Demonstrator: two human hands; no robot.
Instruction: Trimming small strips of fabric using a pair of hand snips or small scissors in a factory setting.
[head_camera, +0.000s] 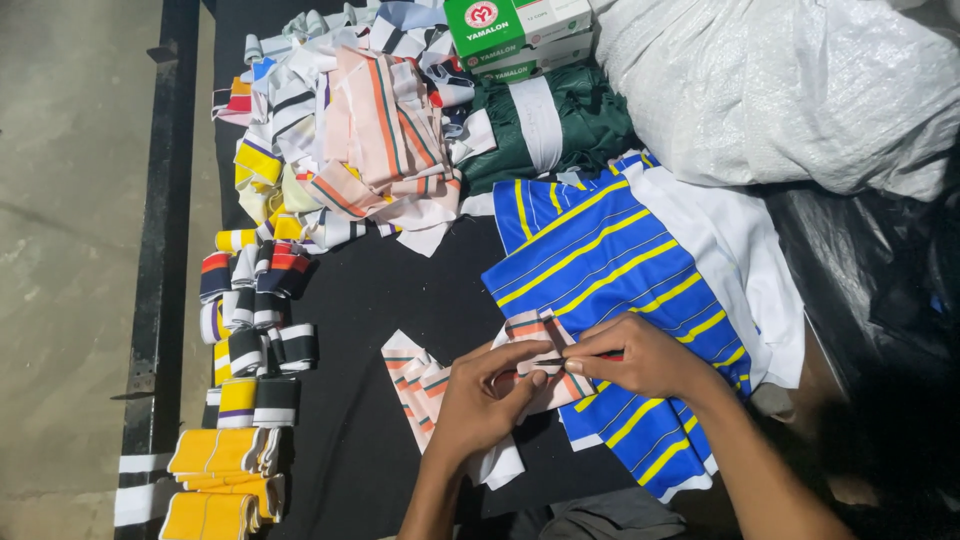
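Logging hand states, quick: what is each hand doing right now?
Left hand: closed, pinching the striped pink strip.
Right hand: closed, pinching the same strip.

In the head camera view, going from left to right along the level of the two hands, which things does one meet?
Grey concrete floor → black-and-white striped folded fabric bands → pink striped fabric strips → left hand → right hand → blue cloth with yellow stripes → white cloth.
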